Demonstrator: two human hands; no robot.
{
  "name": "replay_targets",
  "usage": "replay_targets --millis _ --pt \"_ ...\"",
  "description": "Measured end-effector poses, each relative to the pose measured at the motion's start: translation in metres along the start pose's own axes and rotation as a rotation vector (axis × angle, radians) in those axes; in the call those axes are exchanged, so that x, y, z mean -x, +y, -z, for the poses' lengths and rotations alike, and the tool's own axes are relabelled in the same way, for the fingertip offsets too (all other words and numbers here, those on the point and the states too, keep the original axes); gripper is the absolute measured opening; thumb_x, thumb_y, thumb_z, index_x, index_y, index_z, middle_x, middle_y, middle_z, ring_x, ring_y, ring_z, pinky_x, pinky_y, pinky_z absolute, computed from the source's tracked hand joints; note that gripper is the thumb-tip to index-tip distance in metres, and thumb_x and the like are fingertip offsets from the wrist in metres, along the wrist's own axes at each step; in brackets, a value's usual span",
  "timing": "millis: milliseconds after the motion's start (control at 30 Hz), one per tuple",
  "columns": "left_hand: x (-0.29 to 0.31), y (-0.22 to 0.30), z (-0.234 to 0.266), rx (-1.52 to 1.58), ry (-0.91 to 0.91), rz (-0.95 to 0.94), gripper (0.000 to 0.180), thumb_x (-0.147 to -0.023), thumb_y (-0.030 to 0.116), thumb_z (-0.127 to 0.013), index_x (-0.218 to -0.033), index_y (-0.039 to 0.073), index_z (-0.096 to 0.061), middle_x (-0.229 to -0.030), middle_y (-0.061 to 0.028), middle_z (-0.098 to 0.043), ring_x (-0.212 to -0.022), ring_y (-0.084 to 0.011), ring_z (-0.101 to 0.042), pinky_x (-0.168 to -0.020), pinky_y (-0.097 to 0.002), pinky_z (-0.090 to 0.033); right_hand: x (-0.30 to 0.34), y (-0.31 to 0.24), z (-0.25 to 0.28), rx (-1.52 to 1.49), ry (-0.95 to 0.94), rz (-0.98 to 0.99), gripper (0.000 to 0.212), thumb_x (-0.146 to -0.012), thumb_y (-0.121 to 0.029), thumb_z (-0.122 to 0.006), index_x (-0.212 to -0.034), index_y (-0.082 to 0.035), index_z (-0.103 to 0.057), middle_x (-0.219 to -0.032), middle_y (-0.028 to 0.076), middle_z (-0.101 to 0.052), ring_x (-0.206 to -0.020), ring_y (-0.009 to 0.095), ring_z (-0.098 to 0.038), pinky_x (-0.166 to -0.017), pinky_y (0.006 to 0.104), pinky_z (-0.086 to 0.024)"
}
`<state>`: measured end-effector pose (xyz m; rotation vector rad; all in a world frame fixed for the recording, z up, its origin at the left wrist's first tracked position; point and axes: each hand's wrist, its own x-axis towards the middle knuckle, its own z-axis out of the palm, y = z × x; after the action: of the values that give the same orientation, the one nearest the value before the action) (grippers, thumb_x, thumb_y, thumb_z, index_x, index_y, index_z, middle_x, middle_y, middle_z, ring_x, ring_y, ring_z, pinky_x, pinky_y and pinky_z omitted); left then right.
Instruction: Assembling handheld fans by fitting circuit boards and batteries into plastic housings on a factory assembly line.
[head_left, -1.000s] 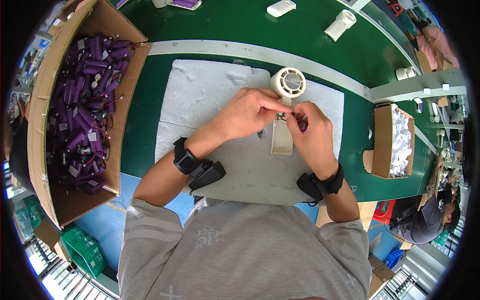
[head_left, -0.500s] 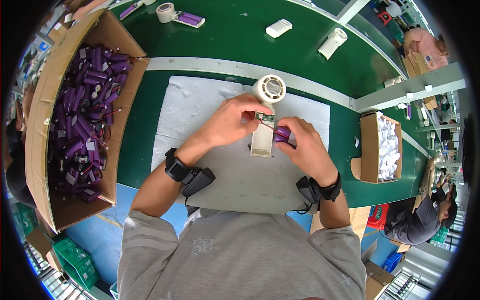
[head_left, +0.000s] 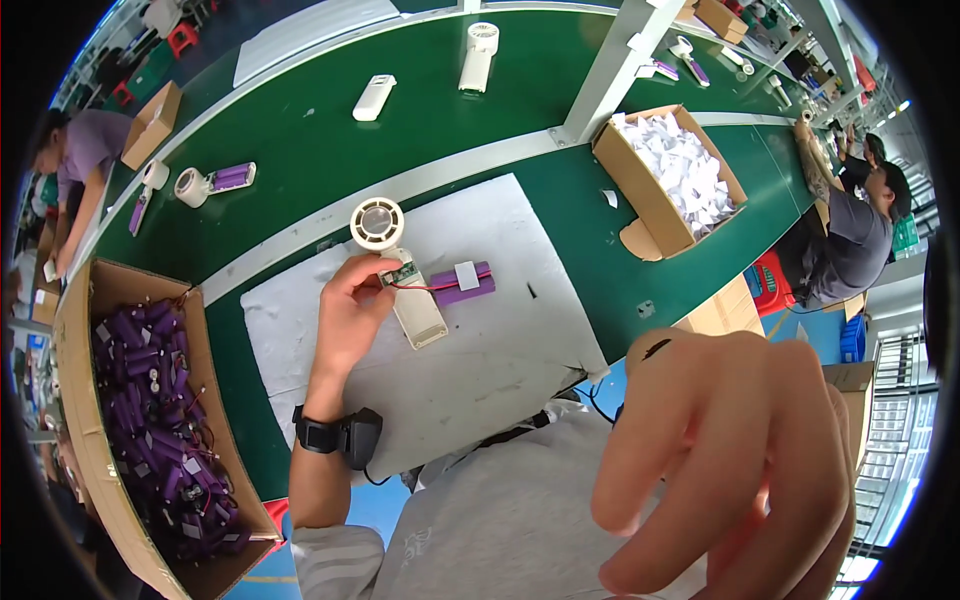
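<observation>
Count: we see one open handheld fan [head_left: 417, 314], one purple battery pack [head_left: 466, 296], one foam sheet [head_left: 500, 360], one cell box [head_left: 80, 410] and one paper-scrap carton [head_left: 641, 195].
Fan place: on the foam sheet, the battery pack lying just to its right.
Fan direction: its round head points away from the person, slightly left; the long axis is oblique.
Left hand [head_left: 350, 325]: nearly closed, gripping the fan's edge.
Right hand [head_left: 735, 440]: half curled; we cannot tell whether it holds something.

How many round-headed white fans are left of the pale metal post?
4: one fan at the left hand; another top centre; third, with purple batteries, upper left; fourth farther left; others may be hidden.
</observation>
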<state>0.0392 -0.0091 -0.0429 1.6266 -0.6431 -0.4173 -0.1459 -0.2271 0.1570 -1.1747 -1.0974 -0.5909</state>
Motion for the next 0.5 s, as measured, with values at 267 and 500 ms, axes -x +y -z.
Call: replay_targets --millis 267,500 --pt "-0.002 -0.004 0.001 -0.028 -0.007 -0.004 0.033 -0.078 -0.011 -0.057 -0.107 0.002 -0.066 -0.108 -0.0062 -0.063 -0.086 -0.0145 -0.063 -0.08 -0.0271 -0.052 -0.008 0.001 -0.023 0.04 -0.031 0.004 0.007 -0.08 -0.013 -0.074 -0.083 -0.01 -0.068 -0.09 0.003 -0.068 -0.073 0.022 -0.067 -0.058 0.0307 -0.053" --pt "0.0 -0.006 0.003 -0.032 0.007 -0.01 0.033 -0.078 -0.009 -0.057 -0.107 0.003 -0.066 -0.107 -0.0064 -0.064 -0.084 -0.0141 -0.063 -0.079 -0.0269 -0.052 -0.009 0.0 -0.042 0.058 -0.04 -0.003 0.008 -0.08 -0.013 -0.074 -0.083 -0.01 -0.068 -0.09 0.003 -0.068 -0.073 0.022 -0.067 -0.058 0.0304 -0.053"
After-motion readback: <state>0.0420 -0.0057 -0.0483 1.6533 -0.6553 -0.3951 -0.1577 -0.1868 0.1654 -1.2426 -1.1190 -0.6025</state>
